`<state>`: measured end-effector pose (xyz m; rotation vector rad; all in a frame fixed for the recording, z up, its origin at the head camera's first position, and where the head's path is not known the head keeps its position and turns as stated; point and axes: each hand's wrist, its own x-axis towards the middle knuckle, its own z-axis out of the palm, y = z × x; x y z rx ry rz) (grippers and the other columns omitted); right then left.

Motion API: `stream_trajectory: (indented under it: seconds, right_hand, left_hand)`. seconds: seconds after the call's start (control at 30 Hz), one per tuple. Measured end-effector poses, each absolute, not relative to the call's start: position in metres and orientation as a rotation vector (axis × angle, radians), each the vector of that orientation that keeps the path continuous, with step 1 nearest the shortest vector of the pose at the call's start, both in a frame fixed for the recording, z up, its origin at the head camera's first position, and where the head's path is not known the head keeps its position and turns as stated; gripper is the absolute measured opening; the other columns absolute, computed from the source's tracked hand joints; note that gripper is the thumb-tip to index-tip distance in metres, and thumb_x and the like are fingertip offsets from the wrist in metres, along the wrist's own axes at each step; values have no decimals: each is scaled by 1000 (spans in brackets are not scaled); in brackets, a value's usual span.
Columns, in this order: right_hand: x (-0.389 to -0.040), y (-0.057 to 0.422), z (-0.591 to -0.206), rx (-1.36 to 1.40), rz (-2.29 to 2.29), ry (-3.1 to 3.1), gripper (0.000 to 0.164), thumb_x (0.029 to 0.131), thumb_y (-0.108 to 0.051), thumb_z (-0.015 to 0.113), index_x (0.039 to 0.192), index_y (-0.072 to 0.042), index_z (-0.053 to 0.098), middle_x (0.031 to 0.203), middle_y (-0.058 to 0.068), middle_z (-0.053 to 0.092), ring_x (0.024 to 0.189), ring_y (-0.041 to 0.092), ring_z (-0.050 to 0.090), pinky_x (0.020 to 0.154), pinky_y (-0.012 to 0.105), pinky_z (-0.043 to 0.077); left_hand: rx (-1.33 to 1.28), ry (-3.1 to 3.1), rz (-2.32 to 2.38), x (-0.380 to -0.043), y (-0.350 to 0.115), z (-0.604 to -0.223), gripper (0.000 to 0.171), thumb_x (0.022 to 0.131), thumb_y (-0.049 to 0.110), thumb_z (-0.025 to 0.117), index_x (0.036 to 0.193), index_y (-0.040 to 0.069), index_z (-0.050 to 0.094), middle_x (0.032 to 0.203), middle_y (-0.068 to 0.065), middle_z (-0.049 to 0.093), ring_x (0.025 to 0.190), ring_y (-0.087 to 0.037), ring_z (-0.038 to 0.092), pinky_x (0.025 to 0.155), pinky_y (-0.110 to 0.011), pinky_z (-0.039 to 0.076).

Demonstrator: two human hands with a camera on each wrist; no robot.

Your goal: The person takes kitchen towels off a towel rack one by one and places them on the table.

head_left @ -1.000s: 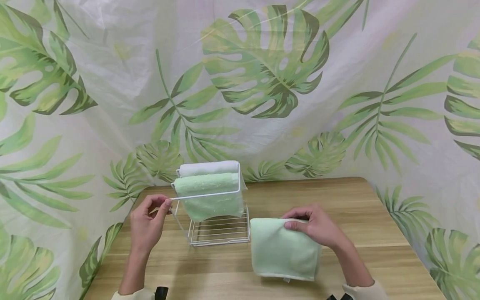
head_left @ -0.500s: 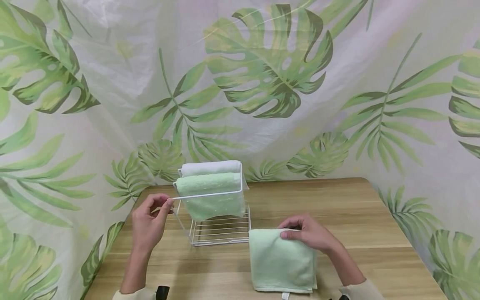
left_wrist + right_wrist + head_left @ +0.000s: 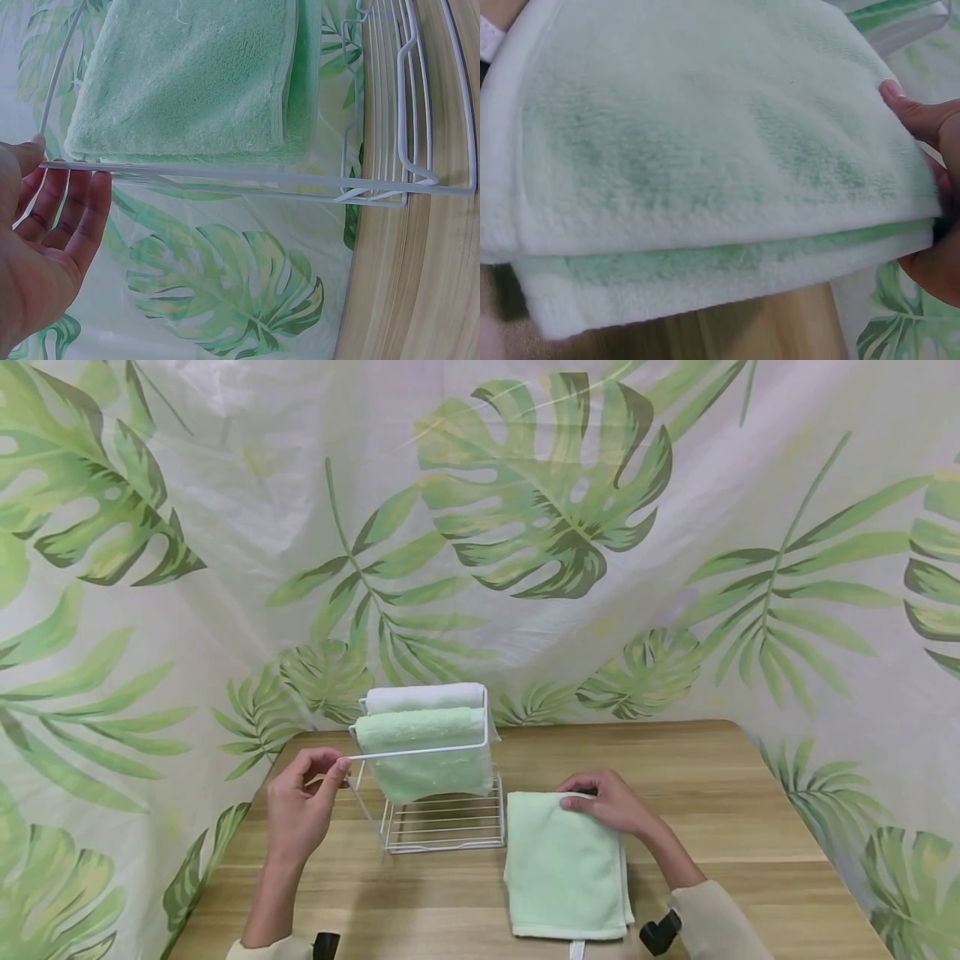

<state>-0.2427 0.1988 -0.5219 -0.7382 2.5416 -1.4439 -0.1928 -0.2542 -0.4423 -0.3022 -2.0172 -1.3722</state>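
Observation:
My left hand (image 3: 302,806) pinches the front left corner of a white wire rack (image 3: 420,750) by its top bar. Over the rack's rear bars hang a white towel (image 3: 427,696) and, in front of it, a green towel (image 3: 427,760). To the right of the rack, my right hand (image 3: 611,802) pinches the top edge of a folded light green towel (image 3: 566,868), thumb on the near side. In the right wrist view this folded towel (image 3: 705,150) shows its layers, and some fingers are hidden behind it. The left wrist view shows the thumb and fingers at the rack's bar (image 3: 225,174).
The rack's wire bottom shelf (image 3: 446,827) stands on a wooden table (image 3: 697,793). Behind the table hangs a leaf-patterned cloth (image 3: 585,635). A white tag (image 3: 577,950) hangs from the folded towel's lower edge.
My right hand lowered slightly with the folded towel, then rose again, shifting a little left overall. More of the towel's front now faces the head view. My left hand stays on the rack.

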Motion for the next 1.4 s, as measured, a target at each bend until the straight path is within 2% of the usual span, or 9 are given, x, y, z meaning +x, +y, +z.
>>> stream_trajectory:
  seconds: [0.47, 0.77, 1.1, 1.4]
  right_hand:
    - [-278, 185, -562, -742, -1387, 2585, 13, 101, -22, 77, 109, -12, 82, 106, 2, 81, 98, 9, 73, 87, 27, 60]
    - [-285, 175, -575, -626, -1402, 2616, 12, 100, -16, 77, 107, -8, 82, 104, 7, 82, 96, 12, 73, 86, 25, 58]
    - [-288, 164, -584, -522, -1396, 2673, 8, 98, -13, 78, 103, -8, 82, 104, 7, 82, 101, 21, 75, 90, 37, 61]
    - [-292, 160, -595, -478, -1360, 2700, 6, 98, -13, 79, 102, -12, 83, 104, 4, 82, 103, 22, 75, 96, 47, 62]
  left_hand:
    - [-333, -2013, -1327, -198, -259, -443, 13, 92, -16, 74, 102, -8, 72, 90, 2, 70, 78, -3, 73, 65, -14, 62]
    - [-277, -2047, -1350, -197, -260, -438, 6, 95, -11, 74, 100, -9, 70, 89, 7, 69, 79, -1, 72, 66, -16, 63]
    - [-205, -2048, -1337, -196, -262, -440, 10, 93, -10, 76, 102, -7, 71, 90, 12, 67, 78, 2, 70, 65, -14, 62]
    - [-180, -2050, -1326, -194, -263, -441, 11, 93, -9, 77, 102, -6, 72, 90, 13, 67, 78, 1, 71, 66, -13, 62]
